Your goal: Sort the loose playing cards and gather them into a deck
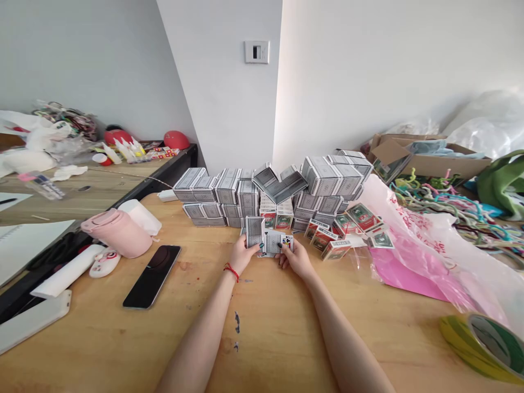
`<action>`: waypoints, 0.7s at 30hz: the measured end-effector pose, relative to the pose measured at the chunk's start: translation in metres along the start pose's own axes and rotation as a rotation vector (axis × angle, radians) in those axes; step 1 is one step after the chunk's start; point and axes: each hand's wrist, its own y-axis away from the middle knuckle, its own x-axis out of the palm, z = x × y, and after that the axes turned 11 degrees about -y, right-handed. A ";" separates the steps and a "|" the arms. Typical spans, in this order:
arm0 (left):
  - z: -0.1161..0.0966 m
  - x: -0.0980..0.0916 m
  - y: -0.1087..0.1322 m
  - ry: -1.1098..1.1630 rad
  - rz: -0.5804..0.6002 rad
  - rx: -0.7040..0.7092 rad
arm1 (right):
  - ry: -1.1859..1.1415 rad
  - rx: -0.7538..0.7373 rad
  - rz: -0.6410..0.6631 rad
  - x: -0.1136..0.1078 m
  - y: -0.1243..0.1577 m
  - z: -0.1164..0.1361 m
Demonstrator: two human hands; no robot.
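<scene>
Both of my hands are at the middle of the wooden table, close in front of a wall of stacked blocks made from folded playing cards. My left hand (244, 252) is closed on a grey-backed playing card (255, 229) that stands upright, thumb across its front. My right hand (295, 257) pinches other playing cards (273, 242), lying more flat, with one printed face showing at their right end. The cards in the two hands overlap, so I cannot tell how they join. Behind them the card blocks (245, 202) form a long row, with a V-shaped card piece (280, 183) resting on top.
Red and green card boxes (323, 238) lie right of the row, beside pink and clear plastic (409, 267). Yellow tape (477, 344) sits at the front right. To the left are a black phone (152, 277), a pink cup (118, 232) and a white roll (67, 271).
</scene>
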 end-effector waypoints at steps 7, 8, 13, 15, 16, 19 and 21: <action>-0.002 0.008 0.000 -0.219 -0.155 0.163 | 0.058 -0.041 -0.035 0.001 0.001 -0.005; -0.003 0.009 0.000 -0.234 -0.159 0.162 | 0.050 -0.047 -0.028 0.001 0.001 -0.004; -0.008 0.009 0.003 -0.249 -0.119 0.140 | 0.005 -0.044 0.026 0.004 0.002 -0.002; -0.010 0.007 0.004 -0.259 -0.121 0.128 | -0.001 -0.033 0.051 0.004 0.002 -0.001; -0.010 0.006 0.005 -0.267 -0.123 0.118 | 0.006 -0.031 0.058 0.004 0.003 -0.001; -0.009 0.005 0.006 -0.265 -0.090 0.065 | 0.041 -0.053 0.060 0.004 0.004 -0.001; -0.007 0.005 0.006 -0.230 -0.058 0.034 | 0.054 -0.077 0.059 0.003 0.005 -0.001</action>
